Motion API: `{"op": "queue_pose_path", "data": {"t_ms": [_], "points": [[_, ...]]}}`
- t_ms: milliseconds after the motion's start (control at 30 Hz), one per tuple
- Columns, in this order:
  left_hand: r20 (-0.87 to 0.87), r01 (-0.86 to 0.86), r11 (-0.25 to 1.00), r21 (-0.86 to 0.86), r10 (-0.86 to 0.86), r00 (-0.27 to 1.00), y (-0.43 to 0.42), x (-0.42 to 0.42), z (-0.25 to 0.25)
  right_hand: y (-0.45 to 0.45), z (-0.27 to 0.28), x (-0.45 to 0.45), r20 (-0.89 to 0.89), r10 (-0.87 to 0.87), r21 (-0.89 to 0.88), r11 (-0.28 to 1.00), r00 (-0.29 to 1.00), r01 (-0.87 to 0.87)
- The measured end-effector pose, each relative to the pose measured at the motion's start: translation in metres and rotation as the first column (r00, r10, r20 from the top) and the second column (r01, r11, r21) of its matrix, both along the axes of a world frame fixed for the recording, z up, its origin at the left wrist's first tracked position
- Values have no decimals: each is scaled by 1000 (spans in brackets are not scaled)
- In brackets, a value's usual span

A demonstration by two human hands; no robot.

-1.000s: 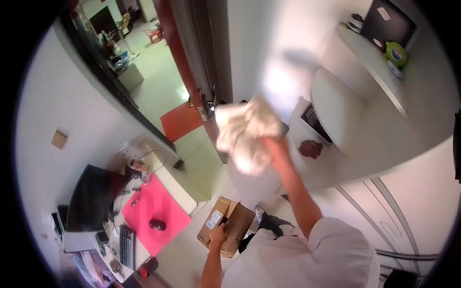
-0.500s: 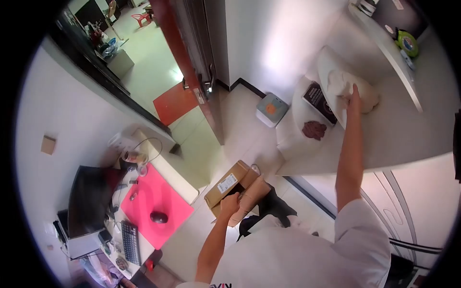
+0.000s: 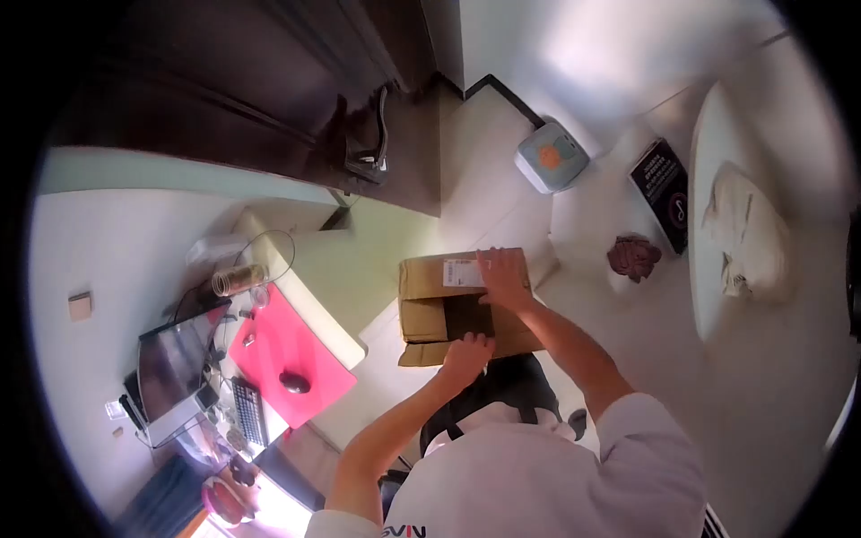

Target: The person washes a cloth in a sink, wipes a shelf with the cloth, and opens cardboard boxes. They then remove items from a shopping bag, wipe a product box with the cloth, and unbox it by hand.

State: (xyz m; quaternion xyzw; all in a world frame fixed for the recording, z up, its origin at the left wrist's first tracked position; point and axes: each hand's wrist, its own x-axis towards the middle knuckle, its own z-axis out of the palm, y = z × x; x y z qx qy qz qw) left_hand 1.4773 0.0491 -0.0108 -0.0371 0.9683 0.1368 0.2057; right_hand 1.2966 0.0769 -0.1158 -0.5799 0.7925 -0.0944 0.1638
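Observation:
An open cardboard box point(image 3: 421, 318) is held in front of my body, its dark inside partly showing. My left hand point(image 3: 468, 357) has its fingers curled over the near flap. Across the box, my right hand point(image 3: 504, 276) grips the far flap beside a white printed label point(image 3: 463, 273). Both hands hide parts of the cardboard. To the right, a cream cloth-like bundle point(image 3: 752, 229), gathered at its lower end, rests on a white rounded shelf point(image 3: 708, 296), apart from my hands.
On the lower white surface lie a black printed box or book point(image 3: 662, 193) and a crumpled maroon thing point(image 3: 633, 257). A grey-white bin-like box point(image 3: 552, 157) stands by the wall. At left, a desk holds a pink mat point(image 3: 305, 359), mouse point(image 3: 294, 382), keyboard point(image 3: 248, 411) and monitor point(image 3: 184, 368). A dark door point(image 3: 269, 108) is behind.
My right hand has left the cream bundle and come down to the far flap. My left hand stays on the box. The view has shifted, and the room beyond the door is out of sight.

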Motion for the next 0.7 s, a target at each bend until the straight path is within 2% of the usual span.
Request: {"op": "queue_pose_path", "data": {"t_ms": [33, 100, 167, 200, 233, 300, 333, 467, 533, 567, 600, 633, 700], "points": [[13, -8, 1000, 3, 8, 1000, 6, 0, -1, -8, -11, -3, -132, 74, 32, 997, 988, -70], [-113, -28, 998, -51, 22, 993, 15, 7, -2, -23, -29, -10, -247, 148, 69, 988, 958, -135], [-18, -48, 998, -50, 47, 999, 7, 5, 11, -25, -38, -15, 13, 96, 240, 966, 995, -96], [53, -69, 996, -51, 72, 996, 4, 2, 18, -24, -29, -19, 8, 118, 87, 989, 993, -118], [46, -70, 996, -47, 72, 996, 3, 1, 22, -25, -23, -25, 1, 118, 91, 989, 993, -118], [-104, -40, 998, -54, 34, 994, 3, 7, 30, -27, -5, -30, -143, 4, -27, 1000, 990, -8], [-113, -34, 998, -57, 27, 993, 5, 12, 28, -28, 8, -29, -174, -40, -51, 998, 984, 32], [-212, -20, 995, -99, -2, 977, 26, 38, 3, -23, 25, -1, -310, -52, -79, 996, 949, 29], [-248, 28, 995, -95, -51, 967, 32, 60, -4, -17, 23, 20, -396, -98, -9, 995, 913, 103], [-220, -11, 1000, -8, 9, 975, 34, 70, -6, -11, 28, 31, -419, -128, -10, 991, 899, 137], [-182, -46, 996, 81, 60, 981, 37, 81, -5, -4, 36, 49, -540, -119, 40, 985, 833, 167], [-208, 1, 997, 82, 17, 978, 36, 90, 7, 4, 46, 64, -653, -104, 84, 974, 750, 208], [-164, -96, 883, 460, 190, 968, 26, 111, 43, 26, 61, 96, -663, -105, 58, 980, 741, 192]]}}
